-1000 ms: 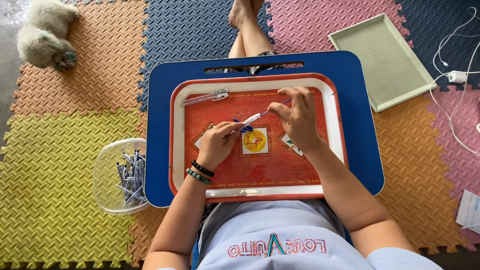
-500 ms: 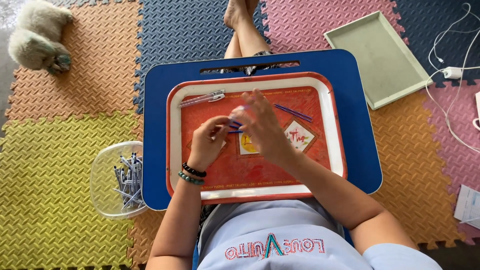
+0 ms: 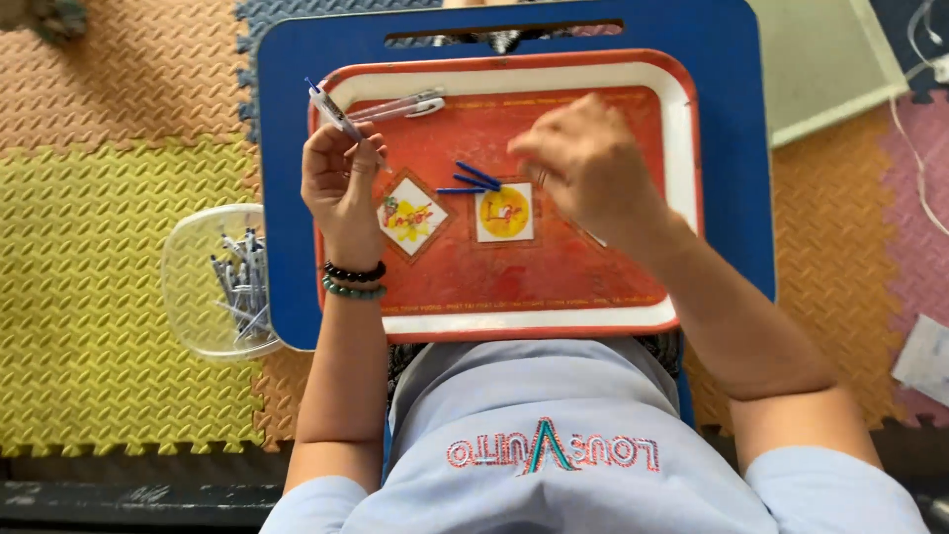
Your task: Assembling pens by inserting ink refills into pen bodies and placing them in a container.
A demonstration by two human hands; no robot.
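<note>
My left hand (image 3: 341,183) grips a clear pen barrel (image 3: 334,112) with a blue tip, pointing up and left over the left rim of the red tray (image 3: 554,287). My right hand (image 3: 583,163) hovers over the tray's middle right, fingers curled; whether it holds anything I cannot tell. Three blue pen parts (image 3: 473,180) lie on the tray between both hands, above two picture squares. Some clear pens (image 3: 405,104) lie at the tray's top left. The tray rests on a blue lap table (image 3: 287,178).
A clear plastic tub (image 3: 193,287) with several pens sits on the foam floor mats left of the lap table. A pale green tray (image 3: 820,69) lies at the upper right, with white cables (image 3: 919,158) beyond and a paper (image 3: 924,361) at the right edge.
The camera has come closer. My left hand has lifted a pen barrel up to the tray's left edge, and my right hand has moved right, uncovering the blue parts.
</note>
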